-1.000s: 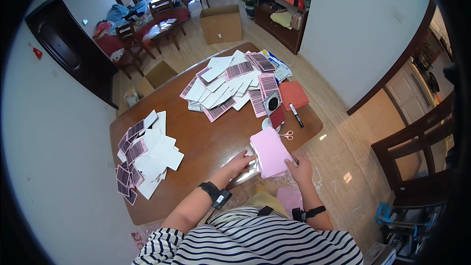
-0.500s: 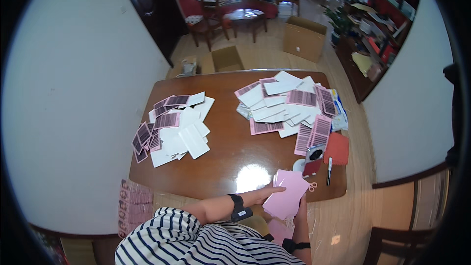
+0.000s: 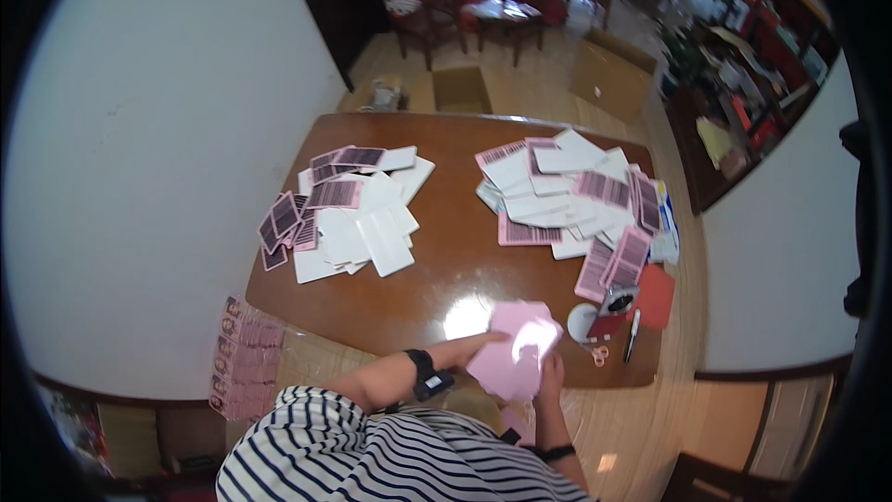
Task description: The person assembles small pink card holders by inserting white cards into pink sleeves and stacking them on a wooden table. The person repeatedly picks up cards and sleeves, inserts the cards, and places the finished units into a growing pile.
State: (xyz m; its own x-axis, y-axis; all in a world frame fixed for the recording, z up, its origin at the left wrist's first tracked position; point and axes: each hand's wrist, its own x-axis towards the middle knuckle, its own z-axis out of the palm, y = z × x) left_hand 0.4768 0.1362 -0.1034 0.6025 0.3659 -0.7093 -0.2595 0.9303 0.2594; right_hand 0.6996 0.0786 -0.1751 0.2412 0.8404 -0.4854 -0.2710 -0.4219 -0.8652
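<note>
A stack of pink sheets of card is held over the table's near edge, its top sheets slightly out of line and shining in the light. My left hand grips the stack from its left side. Around the lower right edge, my right hand is closed on the same stack, its fingers partly hidden underneath. Pink-handled scissors lie on the table just right of the stack. More pink sheet shows below, near my lap, mostly covered.
On the brown table are a left pile of white and pink striped cards and a larger right pile. A black marker, a red cloth and a round white object sit at right. Cardboard boxes stand beyond.
The stack of pink card has moved left, away from the scissors, and both hands still hold it. The whole view has shifted, with the table's contents appearing farther right and higher.
</note>
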